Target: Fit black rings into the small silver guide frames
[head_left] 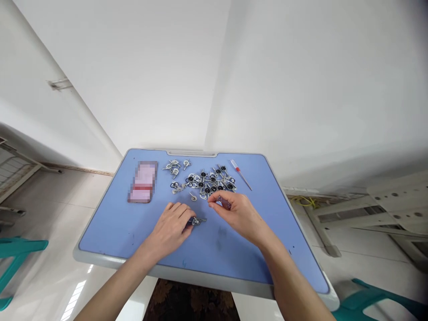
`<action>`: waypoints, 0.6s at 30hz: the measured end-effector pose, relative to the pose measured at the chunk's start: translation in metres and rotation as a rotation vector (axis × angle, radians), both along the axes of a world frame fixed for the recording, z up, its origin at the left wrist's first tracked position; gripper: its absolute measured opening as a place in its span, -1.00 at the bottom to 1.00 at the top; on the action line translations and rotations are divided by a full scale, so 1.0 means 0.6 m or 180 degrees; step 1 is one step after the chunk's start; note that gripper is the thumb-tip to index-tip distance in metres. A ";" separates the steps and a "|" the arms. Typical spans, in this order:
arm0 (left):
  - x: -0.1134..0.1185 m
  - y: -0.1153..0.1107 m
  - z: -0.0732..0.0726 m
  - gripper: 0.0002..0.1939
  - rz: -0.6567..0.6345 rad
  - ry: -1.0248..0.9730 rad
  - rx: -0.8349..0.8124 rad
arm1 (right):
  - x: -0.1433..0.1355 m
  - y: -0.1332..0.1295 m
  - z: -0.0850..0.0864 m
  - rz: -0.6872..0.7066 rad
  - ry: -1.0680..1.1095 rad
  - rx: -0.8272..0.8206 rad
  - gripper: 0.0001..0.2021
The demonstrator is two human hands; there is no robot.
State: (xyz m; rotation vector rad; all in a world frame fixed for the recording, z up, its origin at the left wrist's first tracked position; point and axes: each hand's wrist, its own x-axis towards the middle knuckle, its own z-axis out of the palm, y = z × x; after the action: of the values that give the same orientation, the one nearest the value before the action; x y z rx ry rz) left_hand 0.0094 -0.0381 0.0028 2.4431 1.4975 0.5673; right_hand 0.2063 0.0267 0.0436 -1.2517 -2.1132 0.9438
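Note:
My left hand [172,226] rests low over the blue tabletop, its thumb and fingers closed on a small metal fitting [196,220] with a pin and a dark part beside the fingers. To the right, my right hand [240,211] is raised slightly, thumb and forefinger pinched together. Whatever lies in that pinch is too small and shaded to name. Just beyond both hands lies a single small metal piece [193,197]. Behind my right fingertips spreads a pile of metal fittings with round black faces [213,179].
More metal fittings [175,164] lie at the back of the blue table [110,223]. A blurred-out phone-like slab [143,182] is at the left. A thin screwdriver with a clear and red handle [236,167] lies at the right. Teal stools [20,245] stand on the floor, and a white wall rises behind.

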 end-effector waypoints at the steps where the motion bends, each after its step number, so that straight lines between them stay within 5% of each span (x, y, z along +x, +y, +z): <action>1: 0.000 0.000 0.000 -0.83 0.0008 -0.0007 -0.0026 | 0.000 0.000 -0.001 0.0015 -0.0015 0.0004 -0.87; 9: 0.007 0.005 0.003 -0.81 0.0189 -0.0209 -0.0423 | -0.006 0.003 -0.022 0.0489 -0.0619 -0.0132 -0.84; 14: 0.009 -0.003 0.012 -0.58 0.0244 -0.0450 -0.0407 | -0.004 0.004 -0.016 0.0582 -0.0754 -0.0273 -0.82; 18: 0.010 -0.010 0.005 -0.77 0.0097 -0.0390 0.0074 | 0.001 0.011 -0.012 0.0438 -0.0733 -0.0365 -0.83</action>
State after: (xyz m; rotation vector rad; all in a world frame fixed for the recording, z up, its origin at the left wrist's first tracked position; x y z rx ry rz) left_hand 0.0156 -0.0442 0.0059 2.3593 1.4893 0.7301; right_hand 0.2072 0.0331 0.0366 -1.3408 -2.3785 1.0350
